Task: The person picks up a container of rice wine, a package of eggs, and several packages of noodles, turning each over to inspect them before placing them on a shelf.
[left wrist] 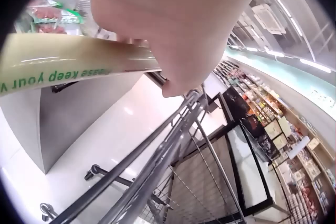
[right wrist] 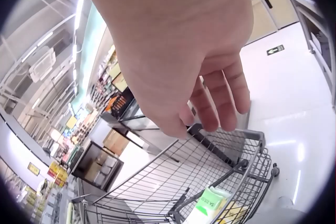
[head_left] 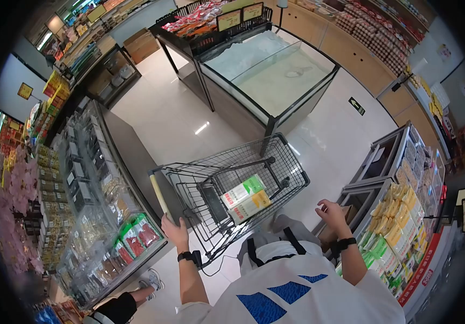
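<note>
My left hand grips the end of the pale yellow handle of a dark wire shopping cart. In the left wrist view the fingers wrap over the handle, which carries green lettering. Inside the cart lie two packages side by side: a green-and-white one and a yellow-and-white one, both with red print. My right hand hangs in the air to the right of the cart, holding nothing, its fingers loosely bent.
On the left runs a display counter of packed goods. Ahead stands a black-framed glass case. To the right is a shelf of yellow and green packets. Another person's leg and shoe show at lower left. Pale floor lies beyond the cart.
</note>
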`<state>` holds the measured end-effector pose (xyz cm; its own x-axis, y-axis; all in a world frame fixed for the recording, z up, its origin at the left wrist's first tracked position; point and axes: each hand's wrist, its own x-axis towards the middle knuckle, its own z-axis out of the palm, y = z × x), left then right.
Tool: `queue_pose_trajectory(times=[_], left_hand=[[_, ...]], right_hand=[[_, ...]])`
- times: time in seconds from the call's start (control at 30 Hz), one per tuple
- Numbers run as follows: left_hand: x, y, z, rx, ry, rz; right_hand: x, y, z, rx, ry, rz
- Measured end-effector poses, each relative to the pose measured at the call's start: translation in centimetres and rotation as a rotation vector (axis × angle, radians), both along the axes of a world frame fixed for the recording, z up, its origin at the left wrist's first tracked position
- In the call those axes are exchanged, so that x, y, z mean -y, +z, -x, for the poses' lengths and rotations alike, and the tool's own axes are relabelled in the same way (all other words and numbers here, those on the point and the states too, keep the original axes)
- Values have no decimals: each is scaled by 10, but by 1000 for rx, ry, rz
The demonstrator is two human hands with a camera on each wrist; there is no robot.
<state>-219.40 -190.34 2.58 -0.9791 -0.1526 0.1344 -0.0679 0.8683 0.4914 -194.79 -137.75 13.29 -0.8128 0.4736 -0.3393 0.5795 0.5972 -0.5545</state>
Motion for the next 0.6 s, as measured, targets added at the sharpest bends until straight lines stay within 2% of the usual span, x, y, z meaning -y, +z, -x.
queue_pose_trajectory(times=[0.03,0.1,0.13,0.17,0.23,0.3,0.37,0.47,0.53,0.57,0.6], left_hand=[[12,-18,0,11,25,-4],[35,-61,1,83,149,-272],[35,-53,8,487,397,-602],[38,-59,11,449,372,-749],[29,-40,14,423,341,-586],[32,-50,14,395,368,-582],[31,-46,15,405,443,-597],[32,-55,17,428,449,-425],[27,-37,23,451,460,-405],[26,-45,27,493,473,-384],[24,-45,27,481,479,-375]], right_hand=[[0,-2,15,11,25,-4],[-3,-13,50,58,136,-3],[-1,-18,67,71,169,-5],[3,-25,83,113,217,1],[6,-45,126,164,304,12],[18,-75,157,139,498,46],[30,-112,191,197,534,75],[49,-175,243,265,481,268],[56,-249,274,286,567,233],[63,-307,292,322,650,200],[71,-342,307,449,779,114]])
